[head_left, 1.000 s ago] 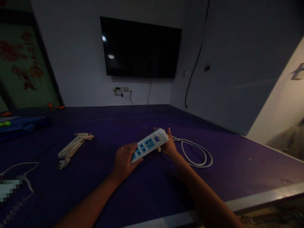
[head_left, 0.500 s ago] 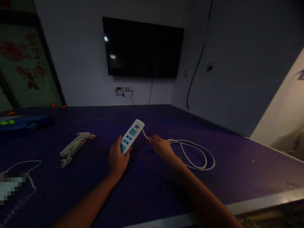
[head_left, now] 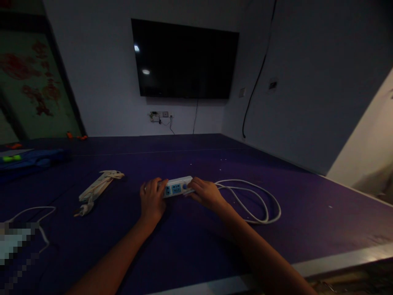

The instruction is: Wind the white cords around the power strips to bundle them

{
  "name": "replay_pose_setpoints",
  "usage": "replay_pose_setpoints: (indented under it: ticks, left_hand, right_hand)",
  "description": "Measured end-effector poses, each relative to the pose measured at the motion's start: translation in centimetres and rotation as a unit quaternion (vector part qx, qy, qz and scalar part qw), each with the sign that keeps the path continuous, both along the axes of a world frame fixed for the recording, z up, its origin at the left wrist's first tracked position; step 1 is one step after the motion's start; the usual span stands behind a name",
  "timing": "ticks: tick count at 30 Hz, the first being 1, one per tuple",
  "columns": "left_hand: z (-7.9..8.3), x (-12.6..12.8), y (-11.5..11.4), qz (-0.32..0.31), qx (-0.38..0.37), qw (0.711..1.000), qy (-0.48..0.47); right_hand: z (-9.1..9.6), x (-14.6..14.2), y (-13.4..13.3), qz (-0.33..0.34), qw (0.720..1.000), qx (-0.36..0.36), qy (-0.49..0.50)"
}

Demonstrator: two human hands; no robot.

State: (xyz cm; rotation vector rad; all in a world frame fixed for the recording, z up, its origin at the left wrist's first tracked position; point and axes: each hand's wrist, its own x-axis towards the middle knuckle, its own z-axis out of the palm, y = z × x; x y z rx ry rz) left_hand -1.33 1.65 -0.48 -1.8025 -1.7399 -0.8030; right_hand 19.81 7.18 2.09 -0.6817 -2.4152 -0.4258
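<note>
A white power strip [head_left: 176,189] with blue sockets lies nearly level across the middle of the purple surface. My left hand [head_left: 153,199] is wrapped over its left end and covers some of the sockets. At the strip's right end, by the round button, my right hand [head_left: 205,191] is closed on the white cord where it meets the strip. From under that hand the cord [head_left: 266,205] runs right into loose loops on the surface. To the left lies a second power strip [head_left: 97,188], its cord wrapped around it and its plug towards me.
A white cable [head_left: 44,235] lies at the near left beside a pixelated patch. Blue cloth [head_left: 43,159] is at the far left. A dark television [head_left: 187,61] hangs on the back wall above wall sockets [head_left: 162,115]. The surface has a pale front edge [head_left: 337,262].
The power strip has turned from a steep slant to nearly level and come down. My left hand has shifted over its end, and my right hand has moved in to the cord's base.
</note>
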Motion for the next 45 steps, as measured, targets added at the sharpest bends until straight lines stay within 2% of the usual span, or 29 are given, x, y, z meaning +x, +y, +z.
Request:
replay_pose_setpoints:
  ticks: [5,10,17,25,32,39,42,45]
  left_hand:
    - [0.3,-0.1,-0.1,-0.056,-0.006,0.998,0.006]
    - [0.4,-0.3,0.1,-0.074,-0.009,0.997,-0.009]
    - [0.1,0.2,0.0,-0.115,0.001,0.993,-0.018]
    - [0.9,0.5,-0.8,-0.077,0.008,0.997,-0.003]
    - [1.3,0.8,-1.2,-0.052,-0.012,0.999,-0.002]
    - [1.2,0.0,-0.6,-0.001,-0.027,0.998,-0.055]
    - [1.4,-0.9,-0.1,0.048,-0.039,0.99,-0.126]
    - [1.7,-1.9,0.4,0.087,-0.034,0.972,-0.216]
  right_hand:
    - [-0.1,0.1,-0.1,-0.022,0.995,-0.048,0.085]
    - [0.0,0.2,0.0,-0.04,0.978,-0.104,0.178]
    - [-0.4,0.1,0.3,-0.017,0.962,-0.132,0.237]
    - [-1.0,-1.0,-0.5,-0.005,0.968,-0.135,0.213]
    - [0.0,0.1,0.2,0.032,0.962,-0.167,0.213]
    - [0.6,1.8,1.1,-0.074,0.955,-0.187,0.219]
    - [0.8,2.7,2.0,-0.13,0.957,-0.206,0.16]
    - [0.8,4.0,2.9,-0.181,0.946,-0.241,0.118]
